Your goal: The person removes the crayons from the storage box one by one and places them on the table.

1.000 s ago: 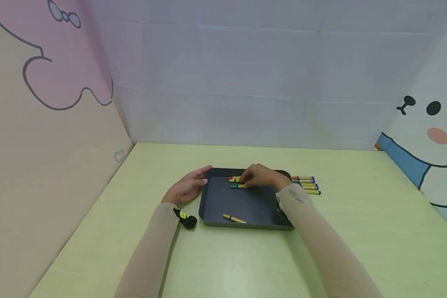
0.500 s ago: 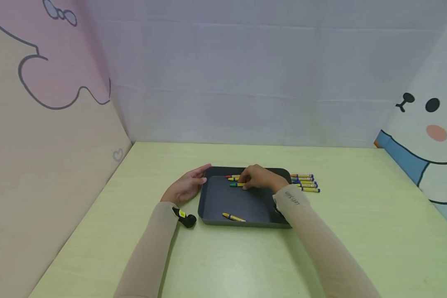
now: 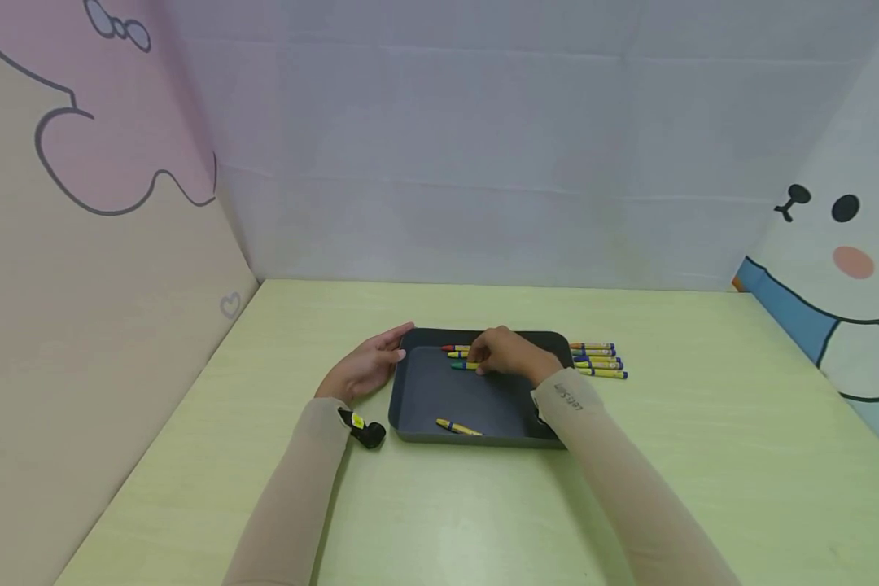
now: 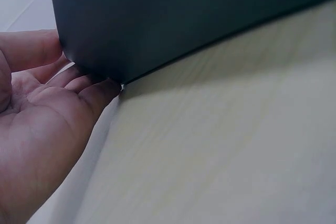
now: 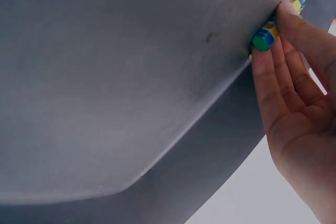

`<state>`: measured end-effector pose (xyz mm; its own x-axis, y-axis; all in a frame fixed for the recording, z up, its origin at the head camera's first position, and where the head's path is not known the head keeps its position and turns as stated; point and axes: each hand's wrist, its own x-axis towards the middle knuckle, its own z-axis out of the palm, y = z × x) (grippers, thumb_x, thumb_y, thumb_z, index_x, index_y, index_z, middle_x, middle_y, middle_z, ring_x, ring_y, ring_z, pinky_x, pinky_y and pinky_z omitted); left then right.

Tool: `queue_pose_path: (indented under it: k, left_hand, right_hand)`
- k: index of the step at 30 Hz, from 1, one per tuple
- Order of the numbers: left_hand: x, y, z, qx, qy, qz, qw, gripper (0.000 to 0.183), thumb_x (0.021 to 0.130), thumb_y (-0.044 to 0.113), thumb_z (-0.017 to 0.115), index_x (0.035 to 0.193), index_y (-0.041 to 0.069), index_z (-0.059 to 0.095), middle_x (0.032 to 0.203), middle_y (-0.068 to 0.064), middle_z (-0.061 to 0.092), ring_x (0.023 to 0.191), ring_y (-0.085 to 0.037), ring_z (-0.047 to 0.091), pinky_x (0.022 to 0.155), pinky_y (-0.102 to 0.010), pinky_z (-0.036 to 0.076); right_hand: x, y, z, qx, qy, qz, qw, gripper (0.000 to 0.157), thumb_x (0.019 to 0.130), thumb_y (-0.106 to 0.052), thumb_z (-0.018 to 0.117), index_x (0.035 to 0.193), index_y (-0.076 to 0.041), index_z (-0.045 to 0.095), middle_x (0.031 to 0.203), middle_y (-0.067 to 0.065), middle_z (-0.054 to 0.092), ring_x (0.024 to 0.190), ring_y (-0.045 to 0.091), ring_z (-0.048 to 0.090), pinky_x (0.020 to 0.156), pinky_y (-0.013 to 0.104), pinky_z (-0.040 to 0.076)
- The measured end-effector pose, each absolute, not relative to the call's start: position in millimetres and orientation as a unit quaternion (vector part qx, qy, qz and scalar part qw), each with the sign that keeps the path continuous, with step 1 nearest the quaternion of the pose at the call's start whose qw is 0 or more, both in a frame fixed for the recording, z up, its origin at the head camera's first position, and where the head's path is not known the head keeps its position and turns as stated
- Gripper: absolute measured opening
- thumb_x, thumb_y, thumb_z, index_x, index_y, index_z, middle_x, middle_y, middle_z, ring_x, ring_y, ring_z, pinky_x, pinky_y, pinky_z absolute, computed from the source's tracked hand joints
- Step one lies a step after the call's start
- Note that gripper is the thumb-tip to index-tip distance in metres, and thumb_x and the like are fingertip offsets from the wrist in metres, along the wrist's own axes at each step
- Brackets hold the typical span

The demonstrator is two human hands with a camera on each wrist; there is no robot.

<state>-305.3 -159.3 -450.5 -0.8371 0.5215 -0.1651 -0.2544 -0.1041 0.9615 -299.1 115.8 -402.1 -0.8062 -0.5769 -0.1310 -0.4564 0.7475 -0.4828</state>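
Note:
A dark grey tray (image 3: 439, 399) lies on the table with several crayons inside. My left hand (image 3: 366, 370) holds its left side, the thumb at the rim; in the left wrist view the other fingers reach to the bottom edge. Over the far part of the tray, my right hand (image 3: 511, 356) pinches a green crayon (image 5: 264, 36) between thumb and fingers, its green tip pointing left in the head view. Just beyond it, a red crayon (image 3: 450, 347) and a yellow crayon (image 3: 456, 355) lie side by side, partly hidden by the hand.
Another yellow-orange crayon (image 3: 457, 427) lies slanted near the tray's front wall. Several more crayons (image 3: 604, 365) are lined up on the pale table (image 3: 439, 521) just right of the tray. White fabric (image 3: 439, 163) stands behind the table, with printed panels at both sides.
The right hand stays on the green crayon with only a slight shift, its forearm drifting a little left. The left hand and the tray keep their places.

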Motion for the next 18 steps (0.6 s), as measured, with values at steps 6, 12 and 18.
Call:
queue_pose_path:
  k: [6, 12, 18]
  left_hand:
    - [-305.1, -159.9, -450.0, 0.111, 0.614, 0.735, 0.264, 0.062, 0.099, -0.005, 0.040, 0.155, 0.012, 0.019, 0.162, -0.001, -0.013, 0.148, -0.021, -0.017, 0.121, -0.039, 0.000]
    - [-305.3, -159.5, -449.1, 0.105, 0.612, 0.739, 0.262, 0.062, 0.099, -0.006, 0.039, 0.155, 0.012, 0.020, 0.162, 0.000, -0.012, 0.148, -0.020, -0.016, 0.121, -0.039, 0.001]
    - [-303.9, -158.9, -449.3, 0.109, 0.610, 0.738, 0.267, 0.062, 0.099, -0.006, 0.039, 0.155, 0.011, 0.019, 0.162, -0.001, -0.013, 0.148, -0.021, -0.016, 0.121, -0.040, 0.000]
  right_hand:
    - [-299.0, 115.5, -401.1, -0.283, 0.924, -0.219, 0.135, 0.017, 0.085, -0.007, 0.071, 0.102, -0.008, 0.073, 0.096, 0.005, 0.070, 0.084, 0.015, 0.064, 0.073, 0.029, 0.054]
    - [-299.1, 116.3, -400.3, -0.296, 0.919, -0.224, 0.132, 0.020, 0.086, -0.006, 0.070, 0.105, -0.006, 0.074, 0.101, 0.007, 0.072, 0.087, 0.016, 0.067, 0.074, 0.029, 0.056]
    - [-299.7, 115.5, -400.5, -0.297, 0.920, -0.216, 0.137, 0.020, 0.086, -0.005, 0.069, 0.105, -0.006, 0.075, 0.103, 0.008, 0.073, 0.089, 0.017, 0.069, 0.075, 0.028, 0.057]
